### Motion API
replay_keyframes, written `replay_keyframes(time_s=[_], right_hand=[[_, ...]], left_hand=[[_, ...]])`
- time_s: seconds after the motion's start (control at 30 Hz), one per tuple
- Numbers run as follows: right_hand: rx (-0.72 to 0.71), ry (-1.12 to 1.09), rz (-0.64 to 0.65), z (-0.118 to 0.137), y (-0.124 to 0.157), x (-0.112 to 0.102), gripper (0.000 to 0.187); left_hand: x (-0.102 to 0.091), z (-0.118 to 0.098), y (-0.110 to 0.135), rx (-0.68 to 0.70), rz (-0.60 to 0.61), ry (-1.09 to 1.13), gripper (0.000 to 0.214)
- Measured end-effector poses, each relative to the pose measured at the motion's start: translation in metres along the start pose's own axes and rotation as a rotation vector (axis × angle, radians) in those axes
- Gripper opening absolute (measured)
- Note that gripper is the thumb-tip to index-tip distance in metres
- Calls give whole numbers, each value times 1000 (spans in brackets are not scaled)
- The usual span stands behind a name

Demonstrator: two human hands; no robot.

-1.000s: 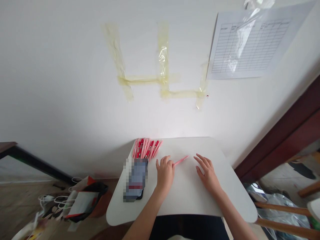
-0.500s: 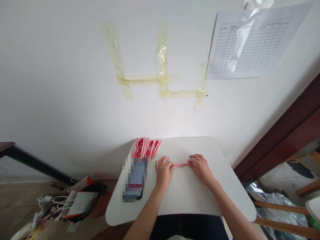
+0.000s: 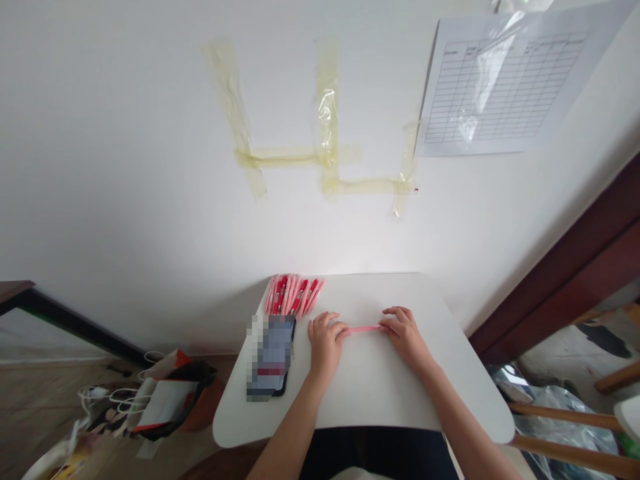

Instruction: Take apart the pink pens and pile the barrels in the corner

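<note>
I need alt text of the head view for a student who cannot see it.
The left hand and right hand hold a slim pink stick between them over a white table. Pink and red sticks lie at its far left corner, beyond a pixelated phone; tape and a printed sheet are on the wall.

I see the person's bare forearms point(image 3: 290, 420) stretched forward, the left hand point(image 3: 326, 340) and right hand point(image 3: 404, 335) facing each other, slightly apart, backs upward, each pinching thumb to fingertip, the other fingers loosely bent.
</note>
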State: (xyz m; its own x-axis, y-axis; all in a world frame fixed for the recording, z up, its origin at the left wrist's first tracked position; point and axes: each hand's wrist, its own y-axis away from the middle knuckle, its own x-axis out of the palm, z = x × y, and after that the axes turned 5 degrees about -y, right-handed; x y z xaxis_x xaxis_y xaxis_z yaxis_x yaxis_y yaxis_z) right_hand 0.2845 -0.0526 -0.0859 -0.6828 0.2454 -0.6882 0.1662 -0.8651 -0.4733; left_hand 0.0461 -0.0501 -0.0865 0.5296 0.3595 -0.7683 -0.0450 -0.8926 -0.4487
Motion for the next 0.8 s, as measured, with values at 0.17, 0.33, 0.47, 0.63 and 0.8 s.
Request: replay_keyframes(time_s=[0.17, 0.33, 0.47, 0.63, 0.8], right_hand=[[-43, 66, -45, -3, 1, 2, 24], [-66, 162, -98, -5, 3, 2, 23], [-81, 210, -123, -4, 3, 2, 24], [-91, 220, -158, 0, 3, 0, 25], [-97, 195, -168, 1, 3, 0, 21]], left_hand=[[-2, -2, 1, 1, -6, -44, 17], [-1, -4, 2, 24, -5, -93, 16], [-3, -6, 2, 40, -2, -118, 17], [-5, -9, 1, 32, 29, -118, 22], [-5, -8, 1, 5, 2, -69, 17]])
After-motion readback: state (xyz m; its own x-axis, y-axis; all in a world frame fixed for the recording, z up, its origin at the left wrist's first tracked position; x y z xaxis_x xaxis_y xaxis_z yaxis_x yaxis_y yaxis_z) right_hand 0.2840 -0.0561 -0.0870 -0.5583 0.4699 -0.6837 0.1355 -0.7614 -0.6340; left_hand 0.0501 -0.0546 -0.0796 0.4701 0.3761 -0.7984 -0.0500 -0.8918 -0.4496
